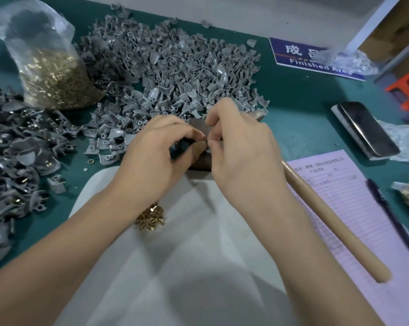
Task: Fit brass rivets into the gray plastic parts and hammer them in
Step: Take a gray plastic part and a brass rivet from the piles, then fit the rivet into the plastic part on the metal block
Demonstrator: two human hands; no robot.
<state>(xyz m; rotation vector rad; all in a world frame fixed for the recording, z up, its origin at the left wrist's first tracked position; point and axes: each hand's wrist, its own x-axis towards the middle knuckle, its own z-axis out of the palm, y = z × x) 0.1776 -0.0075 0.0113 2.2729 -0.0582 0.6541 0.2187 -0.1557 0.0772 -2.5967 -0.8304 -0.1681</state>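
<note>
My left hand (161, 149) and my right hand (238, 147) meet fingertip to fingertip over a dark block (200, 164) at the table's middle. The left fingers pinch a gray plastic part (181, 147), mostly hidden under the hand. The right thumb and forefinger pinch something small against it; the item itself is hidden. A small heap of loose brass rivets (150, 218) lies on the white sheet (175, 267) beneath my left wrist. A wooden hammer handle (335, 222) lies to the right of my right forearm.
A big pile of gray plastic parts (175, 71) fills the back. More gray parts with rivets (17, 149) lie at left. A clear bag of brass rivets (53, 76) stands back left. A pink form (354, 208), pen (391, 217), phone (365, 130) and blue sign (316, 60) are at right.
</note>
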